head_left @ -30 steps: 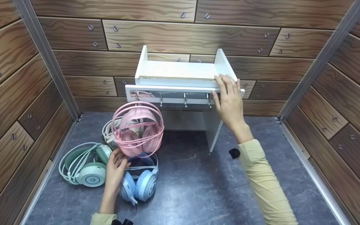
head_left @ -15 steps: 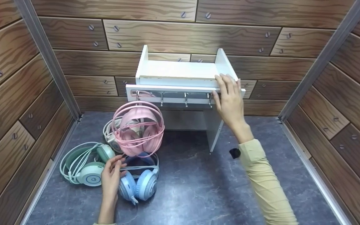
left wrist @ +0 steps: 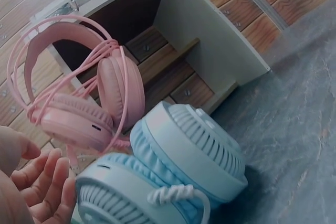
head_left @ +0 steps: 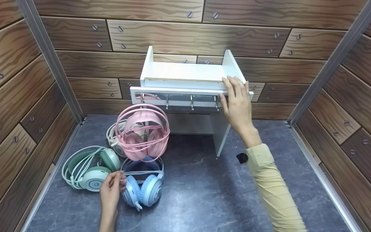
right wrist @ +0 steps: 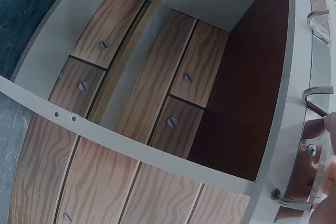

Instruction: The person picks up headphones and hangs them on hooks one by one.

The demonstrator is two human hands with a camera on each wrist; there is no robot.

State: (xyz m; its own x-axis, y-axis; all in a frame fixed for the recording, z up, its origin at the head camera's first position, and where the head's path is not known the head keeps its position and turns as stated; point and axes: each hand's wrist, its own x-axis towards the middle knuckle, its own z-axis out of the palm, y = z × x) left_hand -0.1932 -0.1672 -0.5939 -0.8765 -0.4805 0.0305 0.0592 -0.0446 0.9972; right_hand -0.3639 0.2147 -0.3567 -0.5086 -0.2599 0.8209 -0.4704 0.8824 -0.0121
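While my left hand (head_left: pixel 110 187) hangs at the near left, fingers loosely bent and holding nothing, the blue headset (head_left: pixel 150 190) lies just to its right, two ear cups toward me; whether a fingertip brushes it, I can't tell. My right hand (head_left: pixel 238 108) rests on the right end of the white rail (head_left: pixel 175 90), fingers mostly straight over the top edge, thumb down in front.

Out from there, four metal hooks (head_left: pixel 192 102) line that rail, and at the leftmost hangs the pink headset (head_left: pixel 156 143), its cable looped around it. Behind it, partly hidden, one white headset (head_left: pixel 118 149) peeks out. One green headset (head_left: pixel 93 178) lies left, right beside my left hand. That's four headsets, one of each colour.

On the rail's far side stands the white shelf (head_left: pixel 185 71), two side panels (head_left: pixel 233 66) rising above its board. Below, a dark marbled floor (head_left: pixel 198 193); around, three wood-patterned walls (head_left: pixel 188 35) and two metal posts (head_left: pixel 48 64) at the far corners.
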